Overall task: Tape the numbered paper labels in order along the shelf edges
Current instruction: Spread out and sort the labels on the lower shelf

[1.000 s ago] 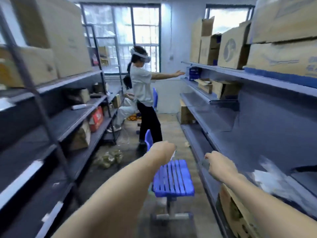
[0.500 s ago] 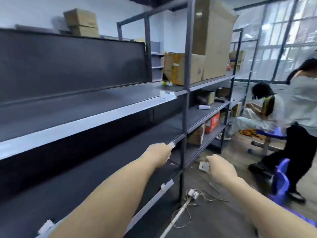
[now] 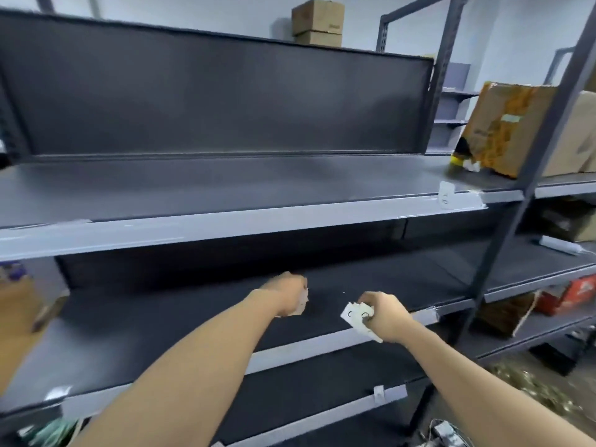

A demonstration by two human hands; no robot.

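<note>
I face a dark metal shelf unit with pale grey front edges. My right hand (image 3: 380,317) grips a small stack of white paper labels (image 3: 356,316) with handwritten marks, held above the middle shelf edge (image 3: 322,345). My left hand (image 3: 290,296) is closed into a fist over the middle shelf, with a pale scrap showing at its fingers; I cannot tell what it is. One label (image 3: 446,196) is stuck on the upper shelf edge (image 3: 225,225) at its right end. Another white tab (image 3: 379,393) sits on the lower shelf edge.
A torn cardboard box (image 3: 503,127) stands on the upper shelf at the right, behind a dark upright post (image 3: 529,175). Two stacked boxes (image 3: 317,22) sit on top. A brown box (image 3: 16,314) juts in at the left. Red and brown boxes fill the lower right shelves.
My view has swung left from the aisle and the other people to face the shelf squarely. Both hands have come up over the middle shelf, and the labels in my right hand now show.
</note>
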